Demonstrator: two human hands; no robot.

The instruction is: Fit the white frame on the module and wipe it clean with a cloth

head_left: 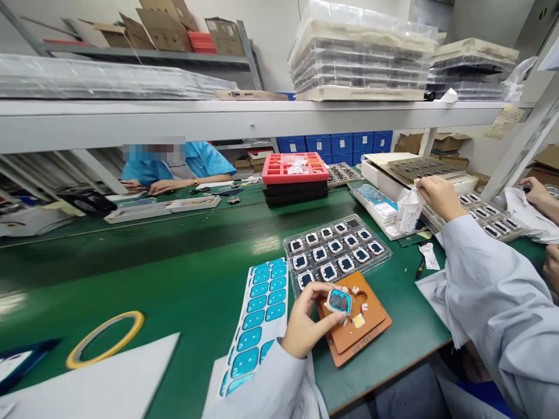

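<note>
Between the thumb and fingers of my left hand (311, 326) is a small rounded-square white-framed part (339, 301), like a watch case, with blue film around its dark face. It is held over an orange fixture plate (369, 326) that has a round recess and small white pieces on it. My right hand (441, 198) is reached out, its fingers closed at the top of a small white labelled bottle (409, 216). Just behind the fixture lies a clear tray (356, 224) of similar white-framed parts. Left of my left hand is a sheet of blue adhesive stickers (257, 302).
A yellow tape roll (135, 329) and a white board (100, 384) lie at left. A red tray (294, 169) sits on black trays. A white shelf beam (244, 122) crosses above the bench. One co-worker (174, 169) sits opposite; another person's hand (539, 195) is at right.
</note>
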